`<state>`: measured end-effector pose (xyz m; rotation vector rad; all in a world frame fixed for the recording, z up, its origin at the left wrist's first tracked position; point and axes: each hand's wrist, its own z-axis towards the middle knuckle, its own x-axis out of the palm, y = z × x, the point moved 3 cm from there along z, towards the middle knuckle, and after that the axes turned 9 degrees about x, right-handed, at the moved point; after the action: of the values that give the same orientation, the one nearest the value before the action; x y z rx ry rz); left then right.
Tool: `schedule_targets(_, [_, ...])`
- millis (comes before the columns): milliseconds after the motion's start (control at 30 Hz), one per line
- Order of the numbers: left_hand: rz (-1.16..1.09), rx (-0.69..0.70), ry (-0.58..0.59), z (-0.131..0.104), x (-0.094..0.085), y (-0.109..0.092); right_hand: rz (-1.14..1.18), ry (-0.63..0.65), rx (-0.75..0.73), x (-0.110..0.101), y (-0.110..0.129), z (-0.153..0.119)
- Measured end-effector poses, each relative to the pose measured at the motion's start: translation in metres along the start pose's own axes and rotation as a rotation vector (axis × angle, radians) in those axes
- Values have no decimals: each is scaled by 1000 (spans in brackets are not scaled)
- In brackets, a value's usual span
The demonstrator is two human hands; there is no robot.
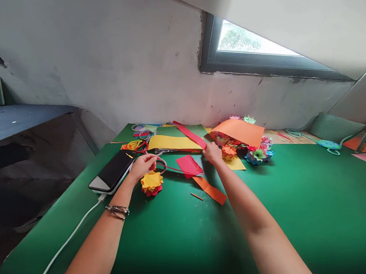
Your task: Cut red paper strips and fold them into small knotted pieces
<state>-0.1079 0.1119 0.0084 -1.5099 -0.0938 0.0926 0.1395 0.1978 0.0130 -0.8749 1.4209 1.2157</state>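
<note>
My right hand (213,153) is closed on the near end of a long red paper strip (189,134), which slants away to the back left. At the left, my left hand (143,166) has its fingers pinched together; what is between them is hidden. A roll of tape (162,167) touches or sits just beside those fingertips, and a thin red strip (181,170) runs right from there. Just below my left hand is a yellow and red folded paper ball (152,183). Between the hands lies a red paper square (188,166), with an orange paper strip (210,190) nearer me.
A phone (114,170) with a white cable (71,234) lies left. Behind are scissors (139,146), yellow paper (173,143) and an orange sheet (240,132) over folded paper flowers (259,153). The green table (290,209) meets a wall at the back.
</note>
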Motion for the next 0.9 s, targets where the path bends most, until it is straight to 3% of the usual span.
schedule_targets(133, [-2,107,-85,2,-5,-3,46,12,-54,-4,-2,3])
schedule_targets(267, [18,156,-94,2,-6,-3,135,14,-84,-7,-5,5])
schedule_targets(500, [97,364,-235,-3,-9,-12,486,-177,-79,-32,-7,-4])
schedule_targets(600, [149,474,-273,-17,0,-21,651,-233,-133,-46,-8,-18])
schedule_targets(667, [298,645,-211,-34,15,-30,736,-250,-195,-54,-11,-35])
schedule_targets(800, [827,1224,46,-83,61,-44,842,-266,-350,-70,-19,-88])
schedule_targets(900, [1051,1494,35,-114,84,-47,949,-183,-589,-82,-24,-139])
